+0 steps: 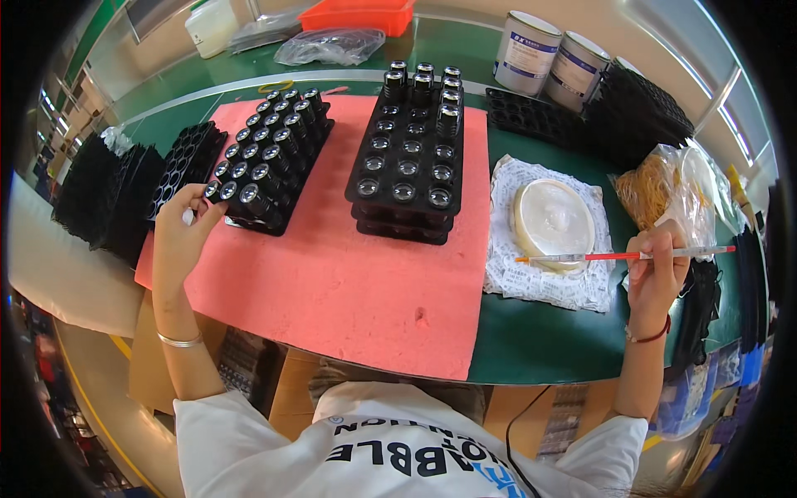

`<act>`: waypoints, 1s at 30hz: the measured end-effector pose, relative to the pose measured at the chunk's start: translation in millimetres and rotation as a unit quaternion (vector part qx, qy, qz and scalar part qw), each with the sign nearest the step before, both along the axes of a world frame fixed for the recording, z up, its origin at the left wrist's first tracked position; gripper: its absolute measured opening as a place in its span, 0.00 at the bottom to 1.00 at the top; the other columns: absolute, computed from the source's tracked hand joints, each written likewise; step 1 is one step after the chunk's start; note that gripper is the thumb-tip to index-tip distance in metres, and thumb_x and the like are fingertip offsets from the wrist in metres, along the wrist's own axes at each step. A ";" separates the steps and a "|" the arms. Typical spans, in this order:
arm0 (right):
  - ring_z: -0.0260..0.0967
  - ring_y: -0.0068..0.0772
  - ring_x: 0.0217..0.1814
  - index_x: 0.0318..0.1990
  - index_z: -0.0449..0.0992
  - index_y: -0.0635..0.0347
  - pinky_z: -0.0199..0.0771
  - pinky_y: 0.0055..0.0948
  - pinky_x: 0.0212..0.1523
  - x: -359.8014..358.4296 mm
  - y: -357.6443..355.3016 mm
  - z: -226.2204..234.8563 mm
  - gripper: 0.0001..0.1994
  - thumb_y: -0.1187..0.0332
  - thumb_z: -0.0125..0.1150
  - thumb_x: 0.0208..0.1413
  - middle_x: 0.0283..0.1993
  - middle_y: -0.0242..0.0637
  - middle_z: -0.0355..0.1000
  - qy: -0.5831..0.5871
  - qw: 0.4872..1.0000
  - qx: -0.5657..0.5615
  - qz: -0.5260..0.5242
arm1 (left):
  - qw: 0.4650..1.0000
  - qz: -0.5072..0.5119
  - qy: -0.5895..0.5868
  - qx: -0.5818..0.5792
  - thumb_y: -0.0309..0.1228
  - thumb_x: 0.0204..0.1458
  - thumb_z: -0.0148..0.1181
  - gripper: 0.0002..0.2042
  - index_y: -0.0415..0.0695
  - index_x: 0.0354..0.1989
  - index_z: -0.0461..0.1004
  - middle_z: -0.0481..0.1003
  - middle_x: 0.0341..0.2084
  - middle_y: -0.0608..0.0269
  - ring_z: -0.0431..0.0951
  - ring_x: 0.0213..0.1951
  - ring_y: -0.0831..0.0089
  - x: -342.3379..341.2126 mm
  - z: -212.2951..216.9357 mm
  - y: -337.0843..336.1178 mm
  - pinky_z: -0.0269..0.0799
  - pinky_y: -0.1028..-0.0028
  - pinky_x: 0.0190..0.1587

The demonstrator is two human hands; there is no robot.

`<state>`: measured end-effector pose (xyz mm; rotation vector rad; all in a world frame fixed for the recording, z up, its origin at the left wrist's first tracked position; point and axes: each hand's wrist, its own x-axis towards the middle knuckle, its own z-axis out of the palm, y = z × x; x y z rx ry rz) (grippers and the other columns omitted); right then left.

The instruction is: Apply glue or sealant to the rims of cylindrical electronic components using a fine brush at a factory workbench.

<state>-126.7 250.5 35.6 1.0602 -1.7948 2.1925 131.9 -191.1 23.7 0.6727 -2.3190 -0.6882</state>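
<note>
My left hand point(184, 228) is at the near left corner of a black tray filled with upright black cylinders with clear lens tops point(264, 133). Its thumb and index finger close around the corner cylinder point(213, 192), which stands in or just at the tray; its lower end is hidden. A thin red paintbrush point(602, 256) is pinched in my right hand point(656, 270), held nearly level. Its bristle tip points left, over the near edge of a round white dish point(554, 217) holding a pale, shiny substance. Beneath the dish lies a crumpled, printed white sheet point(510, 278).
On a pink mat point(349, 290), stacked black trays point(404, 174) hold lenses, with taller cylinders at the back. Empty black trays point(187, 162) stand left. Cans point(527, 54), more trays point(639, 112) and a bag of tan strands point(660, 187) line the right; an orange bin point(357, 15) sits behind.
</note>
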 end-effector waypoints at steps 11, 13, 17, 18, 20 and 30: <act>0.58 0.13 0.12 0.25 0.68 0.63 0.54 0.11 0.13 -0.1 1.3 -1.6 0.12 0.66 0.49 0.59 0.18 0.32 0.66 -0.009 1.000 0.017 -0.005 | 0.998 0.013 -0.052 -0.035 0.22 0.42 0.60 0.06 0.36 0.30 0.72 0.63 0.13 0.72 0.59 0.19 0.86 -1.0 12.2 7.7 0.54 0.81 0.22; 0.57 0.13 0.12 0.25 0.68 0.63 0.54 0.11 0.13 0.3 -0.6 -0.3 0.13 0.66 0.50 0.59 0.18 0.32 0.66 -0.006 1.000 0.016 -0.005 | 0.997 0.023 -0.054 -0.052 0.23 0.42 0.60 0.07 0.36 0.30 0.72 0.62 0.13 0.71 0.60 0.19 0.85 -2.0 15.3 11.7 0.55 0.81 0.22; 0.57 0.12 0.12 0.25 0.68 0.62 0.53 0.11 0.13 2.1 -1.2 1.9 0.13 0.65 0.50 0.59 0.17 0.31 0.65 0.001 1.000 0.024 -0.013 | 0.998 0.013 -0.037 -0.058 0.23 0.41 0.61 0.07 0.36 0.30 0.71 0.63 0.13 0.70 0.60 0.19 0.85 -5.6 11.2 4.2 0.56 0.80 0.23; 0.57 0.12 0.12 0.25 0.68 0.62 0.53 0.11 0.13 2.1 -1.6 2.9 0.13 0.65 0.50 0.59 0.17 0.31 0.65 0.004 1.000 0.024 -0.020 | 0.997 0.023 -0.040 -0.059 0.23 0.41 0.61 0.07 0.36 0.30 0.71 0.63 0.13 0.69 0.60 0.19 0.84 -6.2 13.1 4.4 0.56 0.80 0.23; 0.57 0.13 0.12 0.24 0.68 0.62 0.53 0.11 0.13 2.2 -1.3 2.7 0.13 0.65 0.51 0.59 0.17 0.31 0.65 0.003 1.000 0.020 -0.018 | 0.997 0.028 -0.042 -0.060 0.23 0.41 0.61 0.07 0.36 0.29 0.71 0.63 0.13 0.69 0.60 0.19 0.84 -8.7 10.1 1.8 0.56 0.80 0.23; 0.58 0.14 0.12 0.24 0.68 0.62 0.55 0.11 0.13 5.5 -1.0 0.0 0.12 0.67 0.51 0.58 0.19 0.31 0.65 -0.008 0.999 0.033 -0.014 | 0.997 0.009 -0.054 -0.049 0.24 0.41 0.61 0.08 0.36 0.29 0.71 0.63 0.13 0.68 0.60 0.19 0.83 -2.6 12.4 6.1 0.56 0.79 0.24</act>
